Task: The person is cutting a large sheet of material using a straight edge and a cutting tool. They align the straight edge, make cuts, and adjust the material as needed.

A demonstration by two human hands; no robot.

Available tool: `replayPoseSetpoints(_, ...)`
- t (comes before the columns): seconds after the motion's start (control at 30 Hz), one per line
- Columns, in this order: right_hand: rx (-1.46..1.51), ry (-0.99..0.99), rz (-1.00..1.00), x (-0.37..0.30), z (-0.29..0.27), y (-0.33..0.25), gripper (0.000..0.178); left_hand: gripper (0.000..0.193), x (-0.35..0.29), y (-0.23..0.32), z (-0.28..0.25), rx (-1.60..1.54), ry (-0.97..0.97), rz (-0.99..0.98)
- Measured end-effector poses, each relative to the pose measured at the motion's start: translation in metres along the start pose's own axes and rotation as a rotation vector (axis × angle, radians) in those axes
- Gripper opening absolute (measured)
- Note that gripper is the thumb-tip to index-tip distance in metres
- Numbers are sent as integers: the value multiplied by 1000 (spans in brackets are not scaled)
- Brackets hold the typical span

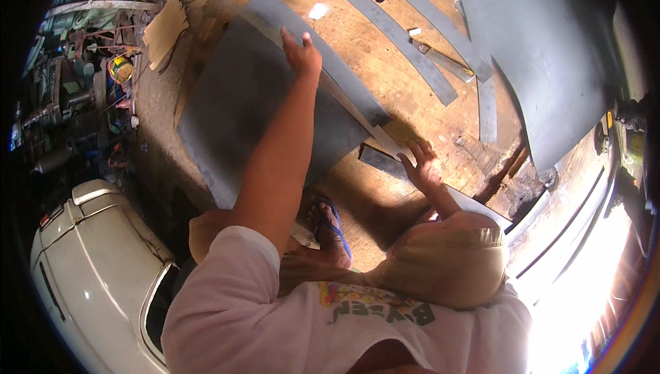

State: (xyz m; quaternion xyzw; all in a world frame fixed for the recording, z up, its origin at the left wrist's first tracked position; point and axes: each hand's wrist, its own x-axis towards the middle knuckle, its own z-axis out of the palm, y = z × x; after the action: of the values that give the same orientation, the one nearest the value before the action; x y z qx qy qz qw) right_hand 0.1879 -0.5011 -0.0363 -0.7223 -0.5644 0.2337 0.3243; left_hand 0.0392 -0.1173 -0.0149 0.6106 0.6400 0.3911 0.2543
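A dark grey flat sheet point(237, 92) lies on the floor in front of me. Along its far right edge runs a grey strip point(344, 78), with a thin, lighter straight bar point(354, 114) beside it. My left hand point(302, 54) rests on the upper part of the strip, thumb and fingers stretched out. At the near end of the bar, my right hand point(424, 166) is low with its fingers apart; whether it touches the bar I cannot tell. A short dark piece point(383, 161) lies just left of that hand.
Several loose grey strips point(392, 23) lie across the brown floor point(344, 20). A large grey sheet point(550, 51) is at the far right. Cluttered metal parts point(75, 106) and a cardboard piece point(165, 32) are at left, above a pale scooter-like body panel point(103, 271). My sandalled foot point(333, 236) is near.
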Motion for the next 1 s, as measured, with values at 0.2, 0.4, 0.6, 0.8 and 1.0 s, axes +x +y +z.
replayPoseSetpoints(0.2, -165, -117, -28, 31, -4, -33, 66, 103, -89, -49, -53, 457, -216, 122)
replayPoseSetpoints(0.4, -369, -184, -48, -11, 20, -26, 79, 110, -136, -17, -51, 706, -425, 64)
replayPoseSetpoints(0.6, -334, -245, -156, -18, 25, -33, 68, 111, -143, -31, -46, 625, -388, -22)
replayPoseSetpoints(0.8, -349, -201, -157, -9, 19, -36, 70, 109, -143, -35, -50, 687, -392, -20)
replayPoseSetpoints(1.0, -353, -82, -198, 42, 22, -40, 71, 100, -127, -29, -47, 720, -400, 82)
